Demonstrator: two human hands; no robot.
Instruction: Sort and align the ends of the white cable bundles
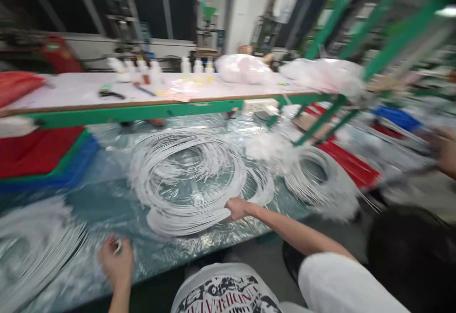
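A large coil of thin white cables (pixel 185 208) lies in loose loops on the plastic-covered bench in front of me. My right hand (pixel 237 208) is closed around its near right edge, with the strands bunched at the fingers. My left hand (pixel 117 258) is above the bench to the left, apart from the coil. Its fingers are curled around something small and pale that blur keeps me from making out. Another bundle of white cables (pixel 46 251) lies beyond it at the far left.
More coiled white cable (pixel 313 175) lies to the right, near a red tray (pixel 351 163). Stacked red, green and blue bins (pixel 42 154) stand at the left. A green-edged shelf (pixel 142 113) crosses behind, holding bottles and plastic bags. Another person's hand (pixel 447 151) shows at the right edge.
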